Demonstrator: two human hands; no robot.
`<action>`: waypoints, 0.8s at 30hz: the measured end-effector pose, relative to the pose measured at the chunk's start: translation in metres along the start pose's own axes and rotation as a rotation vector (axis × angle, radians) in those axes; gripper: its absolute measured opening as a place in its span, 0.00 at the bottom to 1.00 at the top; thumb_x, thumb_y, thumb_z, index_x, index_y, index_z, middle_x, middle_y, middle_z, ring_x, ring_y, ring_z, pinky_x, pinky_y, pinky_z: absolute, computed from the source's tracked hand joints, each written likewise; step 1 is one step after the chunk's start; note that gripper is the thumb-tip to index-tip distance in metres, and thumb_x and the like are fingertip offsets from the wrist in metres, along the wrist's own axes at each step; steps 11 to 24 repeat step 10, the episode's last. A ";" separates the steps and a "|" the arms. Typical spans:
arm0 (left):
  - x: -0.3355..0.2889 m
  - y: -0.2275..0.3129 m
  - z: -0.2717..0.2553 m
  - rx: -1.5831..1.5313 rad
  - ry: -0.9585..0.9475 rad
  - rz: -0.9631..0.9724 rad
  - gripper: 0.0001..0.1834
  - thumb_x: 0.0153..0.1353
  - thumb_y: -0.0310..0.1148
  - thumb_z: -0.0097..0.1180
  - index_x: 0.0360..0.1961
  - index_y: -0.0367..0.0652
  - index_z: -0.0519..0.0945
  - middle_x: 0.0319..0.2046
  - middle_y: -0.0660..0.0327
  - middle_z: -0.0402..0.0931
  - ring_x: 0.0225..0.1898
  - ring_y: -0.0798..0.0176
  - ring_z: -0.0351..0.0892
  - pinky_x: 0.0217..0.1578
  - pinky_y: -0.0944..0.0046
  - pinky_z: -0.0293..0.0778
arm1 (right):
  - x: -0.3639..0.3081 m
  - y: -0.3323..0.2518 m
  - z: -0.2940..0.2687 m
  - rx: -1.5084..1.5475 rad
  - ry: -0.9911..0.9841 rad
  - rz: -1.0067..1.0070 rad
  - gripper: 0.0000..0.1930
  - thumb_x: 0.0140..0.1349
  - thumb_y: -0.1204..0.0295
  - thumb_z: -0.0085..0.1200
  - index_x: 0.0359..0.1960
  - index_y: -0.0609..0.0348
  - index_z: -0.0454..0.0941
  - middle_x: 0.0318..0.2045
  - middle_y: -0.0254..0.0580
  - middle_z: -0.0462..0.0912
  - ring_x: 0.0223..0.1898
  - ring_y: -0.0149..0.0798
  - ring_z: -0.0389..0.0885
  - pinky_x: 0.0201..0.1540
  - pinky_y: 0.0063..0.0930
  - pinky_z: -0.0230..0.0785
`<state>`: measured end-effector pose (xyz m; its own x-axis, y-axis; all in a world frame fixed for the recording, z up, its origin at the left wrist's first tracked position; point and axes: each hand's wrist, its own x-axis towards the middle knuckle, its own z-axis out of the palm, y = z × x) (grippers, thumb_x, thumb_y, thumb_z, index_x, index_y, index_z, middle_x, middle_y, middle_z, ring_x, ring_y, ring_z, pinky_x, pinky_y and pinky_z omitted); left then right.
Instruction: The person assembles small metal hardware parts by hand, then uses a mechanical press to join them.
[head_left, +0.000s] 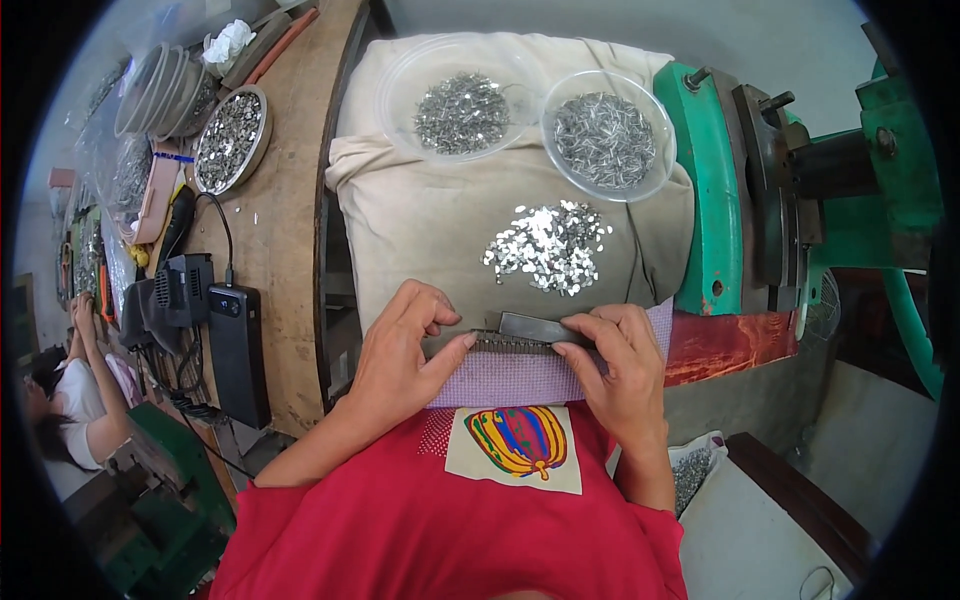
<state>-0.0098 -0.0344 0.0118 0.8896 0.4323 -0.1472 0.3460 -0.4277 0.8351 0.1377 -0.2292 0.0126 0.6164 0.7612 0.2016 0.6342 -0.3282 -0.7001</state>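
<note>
A narrow metal strip with a row of small teeth or pins (510, 343) lies over the near edge of the cloth. My right hand (625, 365) pinches its right end together with a flat grey metal bar (535, 327), which rests along its far side. My left hand (405, 345) is at the strip's left end, thumb tip touching it. The left index finger is bent and stands apart from the thumb, with nothing visible between them. Just beyond, a loose pile of small shiny metal discs (550, 248) is spread on the beige cloth (420, 235).
Two clear plastic bowls of small metal parts, one left (400, 125) and one right (665, 140), stand behind the pile. A green machine (705, 190) borders the right. On the wooden bench (290, 200) at left are a metal-filled dish (265, 140) and a black device (238, 365). Another person (95, 410) sits far left.
</note>
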 end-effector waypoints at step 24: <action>-0.003 -0.005 0.000 -0.030 0.034 0.005 0.10 0.58 0.25 0.64 0.36 0.36 0.74 0.38 0.55 0.73 0.35 0.57 0.76 0.38 0.63 0.74 | 0.004 -0.004 0.004 -0.009 -0.030 0.003 0.14 0.51 0.78 0.68 0.41 0.60 0.82 0.36 0.44 0.78 0.38 0.47 0.77 0.38 0.38 0.72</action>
